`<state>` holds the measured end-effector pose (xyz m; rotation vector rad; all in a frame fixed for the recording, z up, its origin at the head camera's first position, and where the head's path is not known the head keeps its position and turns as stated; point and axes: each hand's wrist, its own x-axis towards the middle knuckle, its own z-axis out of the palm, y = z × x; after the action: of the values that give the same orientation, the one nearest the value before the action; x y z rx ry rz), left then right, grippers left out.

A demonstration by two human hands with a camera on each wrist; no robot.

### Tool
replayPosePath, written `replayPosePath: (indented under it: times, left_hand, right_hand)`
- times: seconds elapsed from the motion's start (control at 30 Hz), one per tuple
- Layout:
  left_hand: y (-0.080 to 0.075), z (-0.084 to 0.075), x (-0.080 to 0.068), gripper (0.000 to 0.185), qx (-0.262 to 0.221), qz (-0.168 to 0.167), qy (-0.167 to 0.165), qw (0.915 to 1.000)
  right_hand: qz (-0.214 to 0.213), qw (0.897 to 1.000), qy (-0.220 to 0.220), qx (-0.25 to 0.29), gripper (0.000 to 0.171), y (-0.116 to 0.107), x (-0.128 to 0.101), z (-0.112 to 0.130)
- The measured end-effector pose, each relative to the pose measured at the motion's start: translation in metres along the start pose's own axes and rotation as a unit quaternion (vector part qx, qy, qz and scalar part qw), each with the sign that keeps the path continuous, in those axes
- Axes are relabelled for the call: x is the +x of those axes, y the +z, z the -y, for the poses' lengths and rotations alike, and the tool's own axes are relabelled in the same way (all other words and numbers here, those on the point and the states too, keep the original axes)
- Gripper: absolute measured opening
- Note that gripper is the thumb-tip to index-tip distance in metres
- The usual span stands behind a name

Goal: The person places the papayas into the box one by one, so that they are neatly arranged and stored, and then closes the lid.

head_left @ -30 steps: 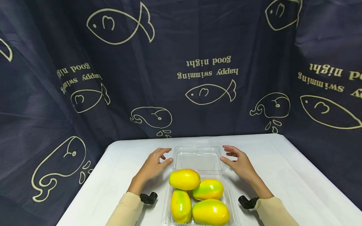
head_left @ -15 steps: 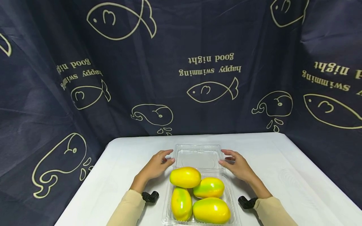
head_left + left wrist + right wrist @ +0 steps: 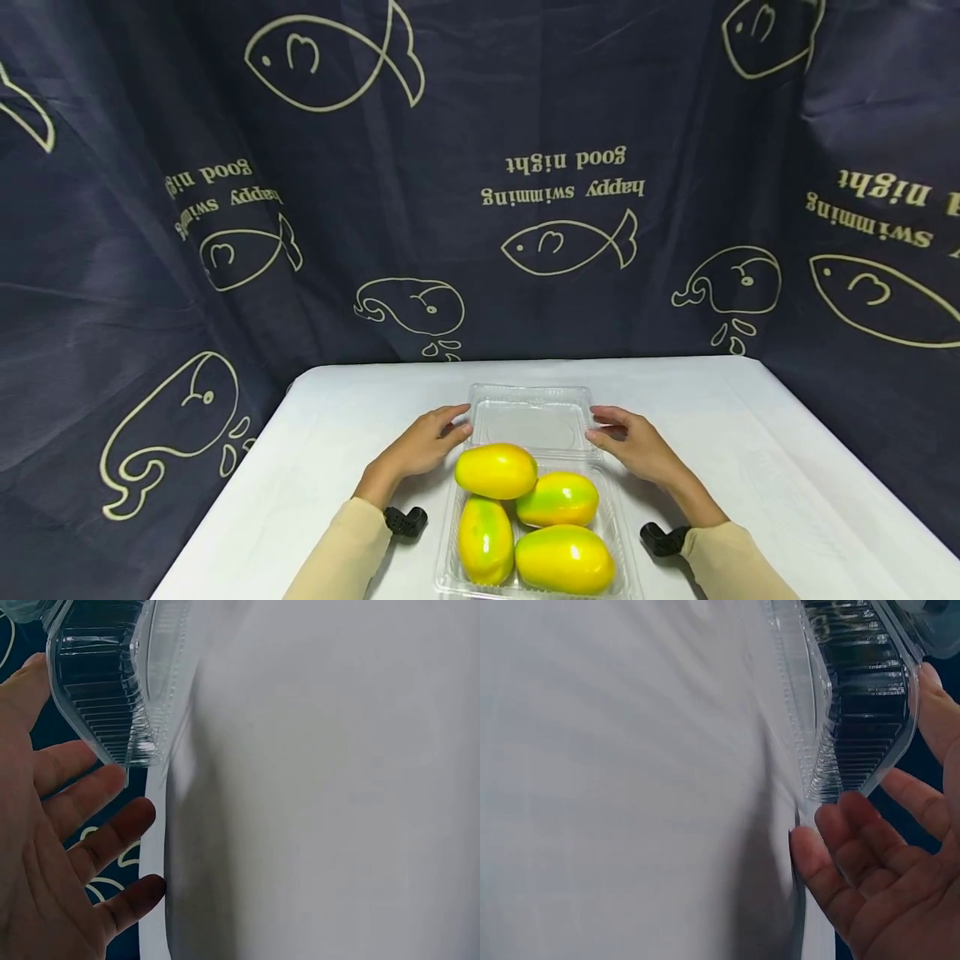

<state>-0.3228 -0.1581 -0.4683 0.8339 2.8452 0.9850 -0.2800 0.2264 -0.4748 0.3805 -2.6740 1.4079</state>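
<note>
A clear plastic clamshell box lies unfolded on the table, its lid (image 3: 532, 423) flat at the far side and its base (image 3: 619, 533) nearer. Several yellow-green papayas, or fruit shaped like them, fill the base; one papaya (image 3: 497, 471) overlaps the hinge side. My left hand (image 3: 422, 442) is at the lid's left edge, thumb and index fingertip at the rim and the other fingers spread. At the right edge, my right hand (image 3: 637, 446) has its thumb (image 3: 930, 679) by the rim, fingers gently bent. In the left wrist view, the lid's ribbed wall (image 3: 101, 682) meets the fingertips.
A white cloth covers the table (image 3: 757, 483). Behind it hangs a dark blue curtain (image 3: 450, 167) printed with fish, whales and upside-down lettering. Black wrist cameras, such as the left one (image 3: 407, 522), sit beside each beige sleeve (image 3: 341, 554).
Both hands have closed in on the lid, from slightly apart to its side edges. The box and fruit stay in place; the head view has shifted slightly.
</note>
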Motion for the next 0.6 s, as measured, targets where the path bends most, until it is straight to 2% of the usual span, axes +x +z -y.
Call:
replayPosePath:
  times: [0.13, 0.33, 0.47, 0.6]
  left_hand:
    - [0.0005, 0.0005, 0.0002, 0.065, 0.003, 0.005, 0.010, 0.9999]
    - [0.0023, 0.0000, 0.0016, 0.065, 0.004, 0.010, 0.007, 0.9999]
    - [0.0025, -0.0012, 0.0014, 0.062, -0.001, -0.005, 0.002, 1.0000]
    - [0.0012, -0.0034, 0.0006, 0.063, -0.009, -0.030, 0.014, 0.9994]
  right_hand:
    - [0.010, 1.000, -0.006, -0.003, 0.065, -0.0012, 0.0001, -0.0002]
    - [0.004, 1.000, -0.008, -0.004, 0.064, -0.0025, -0.0008, 0.0003]
    - [-0.013, 1.000, -0.012, -0.011, 0.066, -0.0016, -0.0012, 0.0016]
    - [-0.032, 0.999, -0.022, -0.003, 0.068, -0.0017, -0.0019, 0.0071]
